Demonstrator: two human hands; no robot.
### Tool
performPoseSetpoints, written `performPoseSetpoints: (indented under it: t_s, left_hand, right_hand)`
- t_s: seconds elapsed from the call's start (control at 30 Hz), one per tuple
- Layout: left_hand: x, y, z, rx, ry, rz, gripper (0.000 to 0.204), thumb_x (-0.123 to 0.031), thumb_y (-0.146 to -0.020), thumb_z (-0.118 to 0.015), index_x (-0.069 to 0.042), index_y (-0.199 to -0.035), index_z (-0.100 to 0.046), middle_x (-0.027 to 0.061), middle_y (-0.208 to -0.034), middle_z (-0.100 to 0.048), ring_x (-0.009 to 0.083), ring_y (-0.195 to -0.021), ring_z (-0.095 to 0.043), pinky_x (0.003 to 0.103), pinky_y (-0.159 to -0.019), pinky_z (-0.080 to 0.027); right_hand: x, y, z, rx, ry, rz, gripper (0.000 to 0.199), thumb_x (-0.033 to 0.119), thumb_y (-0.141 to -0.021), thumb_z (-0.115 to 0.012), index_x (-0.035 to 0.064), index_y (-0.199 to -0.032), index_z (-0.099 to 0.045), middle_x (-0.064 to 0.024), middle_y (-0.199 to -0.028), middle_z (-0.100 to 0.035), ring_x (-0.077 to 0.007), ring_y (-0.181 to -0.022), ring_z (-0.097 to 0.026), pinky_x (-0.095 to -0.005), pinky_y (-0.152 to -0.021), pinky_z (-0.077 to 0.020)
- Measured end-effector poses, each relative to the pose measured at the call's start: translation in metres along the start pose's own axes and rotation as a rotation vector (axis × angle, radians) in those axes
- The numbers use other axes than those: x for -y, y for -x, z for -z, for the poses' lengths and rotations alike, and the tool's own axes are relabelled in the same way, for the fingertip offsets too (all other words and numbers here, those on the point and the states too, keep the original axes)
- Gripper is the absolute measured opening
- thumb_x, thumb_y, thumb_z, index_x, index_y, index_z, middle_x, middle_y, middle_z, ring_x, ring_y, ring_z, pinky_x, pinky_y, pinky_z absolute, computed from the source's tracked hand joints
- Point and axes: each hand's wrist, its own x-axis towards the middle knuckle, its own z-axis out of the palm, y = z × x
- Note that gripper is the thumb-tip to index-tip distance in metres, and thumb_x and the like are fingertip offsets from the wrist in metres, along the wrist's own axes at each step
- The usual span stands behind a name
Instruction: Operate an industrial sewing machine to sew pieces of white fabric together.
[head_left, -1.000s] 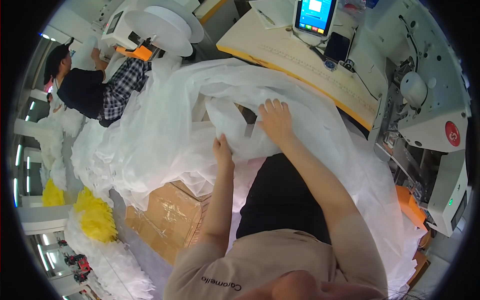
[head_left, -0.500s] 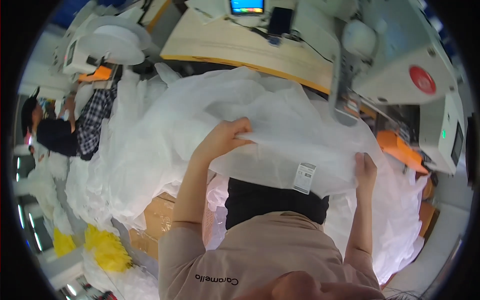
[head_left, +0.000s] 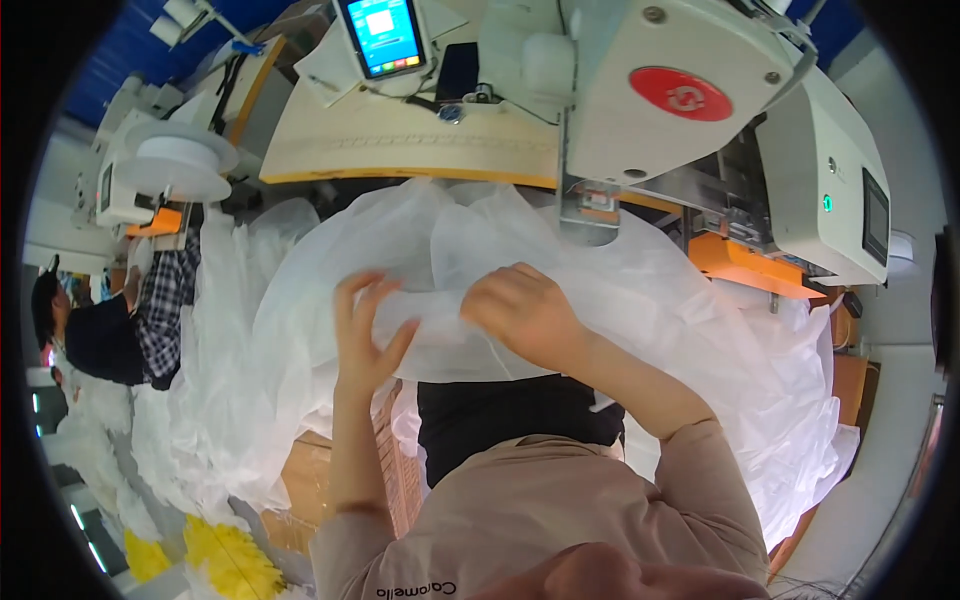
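A large heap of thin, see-through white fabric (head_left: 330, 240) spreads in front of me and over both sides of my lap. My left hand (head_left: 368, 335) is at the fabric's near part, fingers and thumb spread apart and slightly blurred. Close to its right, my right hand (head_left: 525, 315) has its fingers closed on the white fabric, and a gathered fold runs between the two hands. A thin pale strand hangs below the right hand. Both hands are above the black cloth at my waist.
Ahead stands a sewing machine (head_left: 690, 110) with its head over the fabric's far edge. A pale worktable (head_left: 400, 140) holds a lit screen (head_left: 382, 35) and a black phone (head_left: 458, 70). A cardboard box (head_left: 305, 475) sits low left. A person (head_left: 105, 335) works at far left.
My right hand has come left from the fabric's right side to beside my left hand. The left hand has opened its pinch. The white label on the fabric is mostly out of sight.
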Motion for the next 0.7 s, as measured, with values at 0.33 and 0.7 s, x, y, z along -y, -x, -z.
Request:
performPoseSetpoints:
  t_s: [0.33,0.7]
  left_hand:
    - [-0.026,0.007,0.007,0.178,-0.02,0.335,0.026,0.0,-0.067,-0.068,0.0,-0.091,-0.06,0.0109,-0.083,-0.059,0.0219,-0.078,-0.06,0.029,-0.068,-0.046]
    - [-0.072,-0.038,-0.036,0.194,-0.191,0.148,0.021,-0.003,-0.066,-0.07,-0.002,-0.085,-0.06,0.0089,-0.076,-0.056,0.0214,-0.067,-0.056,0.028,-0.06,-0.044]
  right_hand:
    - [-0.005,-0.027,0.024,0.206,-0.556,-0.71,0.017,0.011,-0.08,-0.06,0.0057,-0.097,-0.057,-0.0082,-0.084,-0.058,-0.0233,-0.08,-0.057,-0.0348,-0.081,-0.0454]
    - [-0.003,0.014,0.046,-0.425,-0.165,-0.853,0.02,-0.005,-0.081,-0.048,0.0007,-0.098,-0.055,-0.0103,-0.084,-0.055,-0.024,-0.075,-0.057,-0.0283,-0.076,-0.0446]
